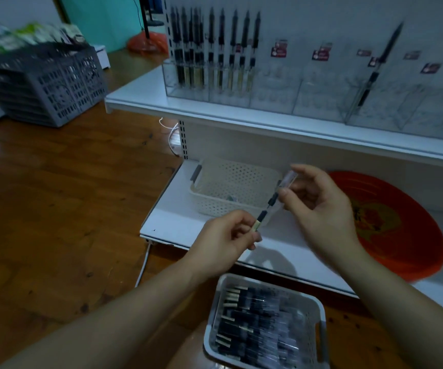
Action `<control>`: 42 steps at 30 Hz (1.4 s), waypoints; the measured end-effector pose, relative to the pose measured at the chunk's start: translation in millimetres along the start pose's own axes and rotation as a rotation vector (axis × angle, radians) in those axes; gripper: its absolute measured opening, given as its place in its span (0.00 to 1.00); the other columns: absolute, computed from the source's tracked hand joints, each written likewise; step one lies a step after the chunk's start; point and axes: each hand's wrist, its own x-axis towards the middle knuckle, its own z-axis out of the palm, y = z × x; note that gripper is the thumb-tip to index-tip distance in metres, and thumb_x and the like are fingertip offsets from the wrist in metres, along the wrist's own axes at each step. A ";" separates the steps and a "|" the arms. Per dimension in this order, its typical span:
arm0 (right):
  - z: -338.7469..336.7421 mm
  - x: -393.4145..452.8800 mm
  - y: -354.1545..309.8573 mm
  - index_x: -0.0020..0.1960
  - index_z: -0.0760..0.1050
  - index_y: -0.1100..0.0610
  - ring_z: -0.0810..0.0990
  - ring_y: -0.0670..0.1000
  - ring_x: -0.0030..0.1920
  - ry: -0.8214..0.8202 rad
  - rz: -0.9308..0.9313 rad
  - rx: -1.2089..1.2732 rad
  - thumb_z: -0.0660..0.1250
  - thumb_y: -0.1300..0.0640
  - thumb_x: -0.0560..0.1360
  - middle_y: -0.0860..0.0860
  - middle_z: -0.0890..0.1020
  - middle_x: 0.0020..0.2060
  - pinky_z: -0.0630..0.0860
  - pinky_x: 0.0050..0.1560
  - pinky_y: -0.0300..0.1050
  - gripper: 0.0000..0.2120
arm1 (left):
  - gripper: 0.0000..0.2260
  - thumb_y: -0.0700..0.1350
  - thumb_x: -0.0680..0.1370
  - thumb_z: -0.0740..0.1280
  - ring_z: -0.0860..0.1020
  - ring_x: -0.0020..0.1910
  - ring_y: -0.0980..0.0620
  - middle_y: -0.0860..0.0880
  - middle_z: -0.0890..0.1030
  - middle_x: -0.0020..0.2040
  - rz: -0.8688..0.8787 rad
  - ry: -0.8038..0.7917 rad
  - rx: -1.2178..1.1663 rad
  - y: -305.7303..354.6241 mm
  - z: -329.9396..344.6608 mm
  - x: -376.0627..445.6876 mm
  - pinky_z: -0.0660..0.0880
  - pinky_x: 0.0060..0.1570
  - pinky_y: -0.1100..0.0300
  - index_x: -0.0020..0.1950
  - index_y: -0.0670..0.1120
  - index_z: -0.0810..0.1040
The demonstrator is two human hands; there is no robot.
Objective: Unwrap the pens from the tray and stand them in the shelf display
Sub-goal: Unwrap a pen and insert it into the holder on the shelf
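Observation:
My left hand [225, 239] pinches the lower end of a black pen [265, 209] with a cream band. My right hand [319, 206] pinches the clear plastic wrapper [288, 179] at the pen's upper end. Below the hands a white tray [321, 310] holds several wrapped black pens. On the upper shelf a clear display [215, 97] holds several black pens standing at its left. One more pen [374, 73] leans alone in a compartment further right.
An empty white perforated basket [231, 182] sits on the lower shelf [172, 222] behind my hands, with a red round dish [401, 222] to its right. A grey crate [55, 83] stands on the wooden floor at the left. A white cable [143, 265] runs down by the shelf corner.

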 end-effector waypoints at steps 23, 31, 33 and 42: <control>43.2 181.5 -165.4 0.65 0.74 0.52 0.82 0.42 0.44 0.301 -0.453 -0.053 0.69 0.57 0.79 0.43 0.81 0.42 0.81 0.49 0.39 0.15 | 0.20 0.48 0.82 0.63 0.69 0.69 0.46 0.44 0.72 0.69 0.115 0.839 0.474 134.4 -154.9 105.0 0.67 0.66 0.52 0.72 0.43 0.70; 64.9 201.0 -165.5 0.68 0.73 0.51 0.81 0.44 0.43 0.118 -0.440 -0.280 0.68 0.57 0.81 0.46 0.81 0.42 0.78 0.45 0.34 0.16 | 0.19 0.55 0.82 0.64 0.77 0.59 0.44 0.44 0.78 0.62 -0.026 0.689 0.399 125.6 -160.8 123.3 0.68 0.49 0.57 0.65 0.42 0.75; 67.2 203.2 -162.9 0.68 0.73 0.51 0.82 0.48 0.45 0.071 -0.441 -0.345 0.67 0.56 0.81 0.47 0.81 0.44 0.81 0.48 0.43 0.16 | 0.18 0.53 0.81 0.65 0.77 0.55 0.46 0.44 0.79 0.60 -0.024 0.696 0.364 127.7 -160.7 122.1 0.66 0.47 0.58 0.64 0.42 0.76; 77.0 212.0 -161.1 0.69 0.72 0.50 0.82 0.49 0.43 -0.008 -0.433 -0.454 0.66 0.57 0.81 0.49 0.82 0.45 0.81 0.48 0.48 0.17 | 0.17 0.52 0.81 0.66 0.72 0.49 0.52 0.47 0.79 0.61 -0.011 0.697 0.320 129.8 -160.4 120.2 0.65 0.46 0.60 0.65 0.43 0.76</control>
